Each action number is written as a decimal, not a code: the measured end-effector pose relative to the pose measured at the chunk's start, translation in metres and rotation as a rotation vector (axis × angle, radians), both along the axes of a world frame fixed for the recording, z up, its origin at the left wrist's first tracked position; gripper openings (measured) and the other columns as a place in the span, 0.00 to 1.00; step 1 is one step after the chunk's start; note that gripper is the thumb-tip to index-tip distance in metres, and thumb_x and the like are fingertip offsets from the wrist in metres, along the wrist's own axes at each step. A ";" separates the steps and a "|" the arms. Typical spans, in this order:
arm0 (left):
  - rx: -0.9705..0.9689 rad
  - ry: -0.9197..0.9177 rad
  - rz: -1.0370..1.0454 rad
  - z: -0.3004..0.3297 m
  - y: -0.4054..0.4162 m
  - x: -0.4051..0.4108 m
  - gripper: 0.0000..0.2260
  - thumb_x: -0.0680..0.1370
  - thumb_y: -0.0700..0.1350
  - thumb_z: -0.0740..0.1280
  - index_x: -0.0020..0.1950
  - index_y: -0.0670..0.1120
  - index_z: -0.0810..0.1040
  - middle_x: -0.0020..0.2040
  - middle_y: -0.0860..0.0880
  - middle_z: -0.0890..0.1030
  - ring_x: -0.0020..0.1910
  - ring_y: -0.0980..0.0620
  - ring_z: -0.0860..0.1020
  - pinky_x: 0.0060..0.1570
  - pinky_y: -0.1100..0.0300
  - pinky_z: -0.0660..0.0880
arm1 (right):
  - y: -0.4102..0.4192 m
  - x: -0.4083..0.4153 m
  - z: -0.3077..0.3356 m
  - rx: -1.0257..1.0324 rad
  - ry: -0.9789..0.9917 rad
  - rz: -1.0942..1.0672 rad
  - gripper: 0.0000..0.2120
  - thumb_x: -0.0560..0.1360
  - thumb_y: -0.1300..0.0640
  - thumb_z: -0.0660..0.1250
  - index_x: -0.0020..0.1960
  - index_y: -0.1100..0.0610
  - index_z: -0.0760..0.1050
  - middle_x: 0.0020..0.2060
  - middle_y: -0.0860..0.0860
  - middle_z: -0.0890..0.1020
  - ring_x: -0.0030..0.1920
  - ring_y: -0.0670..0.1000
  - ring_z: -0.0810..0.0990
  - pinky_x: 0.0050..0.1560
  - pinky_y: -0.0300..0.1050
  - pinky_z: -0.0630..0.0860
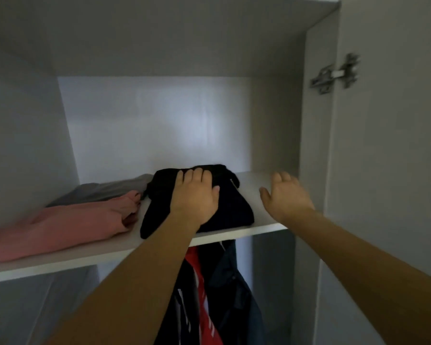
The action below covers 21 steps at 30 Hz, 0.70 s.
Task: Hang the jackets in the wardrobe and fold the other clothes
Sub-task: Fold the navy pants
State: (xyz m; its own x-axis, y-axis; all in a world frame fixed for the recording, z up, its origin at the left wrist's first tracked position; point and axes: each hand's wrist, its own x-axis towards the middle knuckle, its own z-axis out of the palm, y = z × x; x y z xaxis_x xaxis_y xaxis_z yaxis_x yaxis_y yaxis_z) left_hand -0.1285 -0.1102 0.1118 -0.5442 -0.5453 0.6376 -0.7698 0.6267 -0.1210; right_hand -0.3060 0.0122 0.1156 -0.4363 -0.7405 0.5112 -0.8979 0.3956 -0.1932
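Clothes are what I am putting away, and right now it is the black folded top (pixel 222 207) on the wardrobe shelf (pixel 261 185). It sits in the middle of the shelf, near the front edge. My left hand (pixel 194 195) lies flat on it with the fingers straight, pressing down and not pinching anything. My right hand (pixel 284 195) is open too, at about 3 o'clock from the black top. It floats just over the bare shelf and holds nothing.

I think the black top is soft and light. It will flop and come unfolded if I grab one corner, so I should slide both hands under the sides and lift it flat. One floppy bit sticks out at about 7 o'clock and could use a tuck.

At 9 o'clock from it lies a pink folded top (pixel 60 227), with a grey one (pixel 102 190) behind that. Both are soft too.

Under the shelf, at 6 o'clock, jackets (pixel 217 295) hang in dark blue, black and red. One has white marks on it, but they are too blurry for me to read. I see no other words or labels.
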 end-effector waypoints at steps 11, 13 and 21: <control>-0.112 -0.162 -0.478 -0.037 0.158 0.001 0.23 0.82 0.54 0.55 0.73 0.44 0.64 0.70 0.45 0.69 0.68 0.44 0.66 0.73 0.46 0.55 | 0.228 0.073 -0.029 0.067 -0.022 -0.255 0.26 0.81 0.49 0.57 0.76 0.58 0.57 0.74 0.56 0.63 0.72 0.58 0.63 0.70 0.51 0.62; -0.111 -0.183 -0.553 -0.038 0.199 0.003 0.23 0.82 0.53 0.54 0.74 0.44 0.63 0.71 0.45 0.67 0.70 0.44 0.65 0.73 0.47 0.55 | 0.278 0.088 -0.033 0.090 -0.040 -0.323 0.27 0.81 0.48 0.57 0.76 0.58 0.57 0.74 0.55 0.63 0.73 0.57 0.62 0.71 0.51 0.61; -0.147 -0.158 -0.811 -0.029 0.406 -0.002 0.24 0.80 0.51 0.55 0.75 0.44 0.62 0.72 0.45 0.67 0.70 0.45 0.65 0.73 0.49 0.55 | 0.500 0.145 -0.041 0.058 -0.040 -0.565 0.27 0.80 0.50 0.60 0.75 0.57 0.58 0.73 0.53 0.65 0.72 0.54 0.64 0.71 0.47 0.62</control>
State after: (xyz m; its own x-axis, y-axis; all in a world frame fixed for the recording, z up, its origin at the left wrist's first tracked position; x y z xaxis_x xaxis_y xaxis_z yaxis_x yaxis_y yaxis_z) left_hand -0.1304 0.2959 0.0824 -0.8209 0.1361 0.5547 -0.0544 0.9481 -0.3131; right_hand -0.1608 0.5119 0.0745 -0.7911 -0.4128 0.4513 -0.5360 0.8234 -0.1864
